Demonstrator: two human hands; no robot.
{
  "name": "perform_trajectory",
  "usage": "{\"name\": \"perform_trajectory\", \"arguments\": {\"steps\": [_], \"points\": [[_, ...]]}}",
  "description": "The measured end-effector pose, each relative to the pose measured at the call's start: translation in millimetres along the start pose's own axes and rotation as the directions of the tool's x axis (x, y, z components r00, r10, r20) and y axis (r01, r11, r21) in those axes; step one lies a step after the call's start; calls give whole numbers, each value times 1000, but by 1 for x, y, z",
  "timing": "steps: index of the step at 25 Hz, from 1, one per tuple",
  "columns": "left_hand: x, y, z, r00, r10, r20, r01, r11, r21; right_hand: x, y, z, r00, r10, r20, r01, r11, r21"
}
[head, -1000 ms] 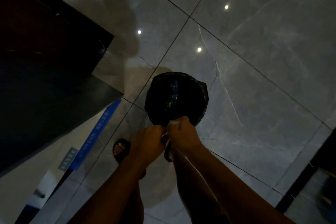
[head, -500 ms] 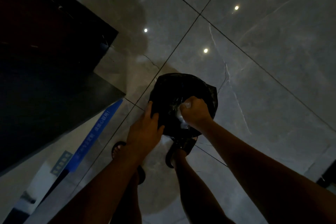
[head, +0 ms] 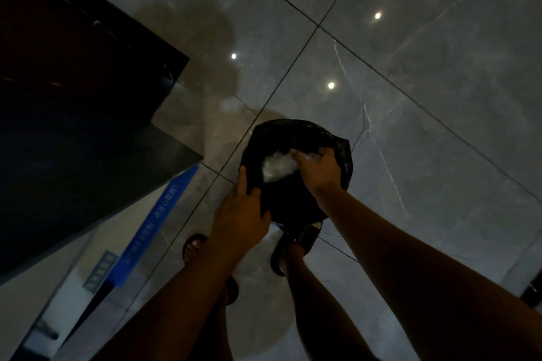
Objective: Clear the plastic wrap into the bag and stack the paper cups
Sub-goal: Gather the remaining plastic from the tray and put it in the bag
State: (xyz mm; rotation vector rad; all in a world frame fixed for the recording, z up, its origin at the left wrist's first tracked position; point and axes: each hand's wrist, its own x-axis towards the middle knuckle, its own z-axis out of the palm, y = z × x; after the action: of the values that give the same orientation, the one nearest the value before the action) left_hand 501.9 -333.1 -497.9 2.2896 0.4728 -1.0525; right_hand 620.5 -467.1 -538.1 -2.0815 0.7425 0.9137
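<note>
- a dark desk is filling the left of the view, and a blue strip with pale lettering is running along the floor beside it; no paper cups are showing anywhere in the picture.
- the left hand is gripping the near-left edge of the black bag, fingers curled over the rim and thumb spread, holding the mouth open above the floor.
- the plastic wrap is sitting as a pale crumpled wad just inside the bag's mouth, at the far side, between the two hands.
- the right hand is reaching into the bag from the right, fingers bent round the wad and pressing it downward.
- the step in hand looks like stuffing the wrap; doing it well probably means keeping the left hand pulling the rim wide while the right is pushing the wad deep before letting go, since light film tends to spring back up and out.
- two sandalled feet are standing on the glossy grey tiles right under the bag.
</note>
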Motion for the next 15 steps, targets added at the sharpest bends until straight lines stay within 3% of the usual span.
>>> {"name": "perform_trajectory", "arguments": {"steps": [2, 5, 10, 15], "points": [[2, 2, -8, 1000, -19, 12, 19, 999, -35, -4, 3, -6, 1000, 2, 11, -2, 1000, -1], [-2, 6, -24, 997, -80, -13, 79, 995, -65, -18, 13, -22, 994, -48, 101, 68, 975, -212], [-54, 2, -44, 994, -105, -21, 104, 993, -50, -81, 27, -51, 960, -114, 255, 242, 796, -554], [-143, -7, -60, 992, -128, -18, 128, 991, -47, -166, 24, -81, 935, -83, 345, 303, 695, -652]]}}
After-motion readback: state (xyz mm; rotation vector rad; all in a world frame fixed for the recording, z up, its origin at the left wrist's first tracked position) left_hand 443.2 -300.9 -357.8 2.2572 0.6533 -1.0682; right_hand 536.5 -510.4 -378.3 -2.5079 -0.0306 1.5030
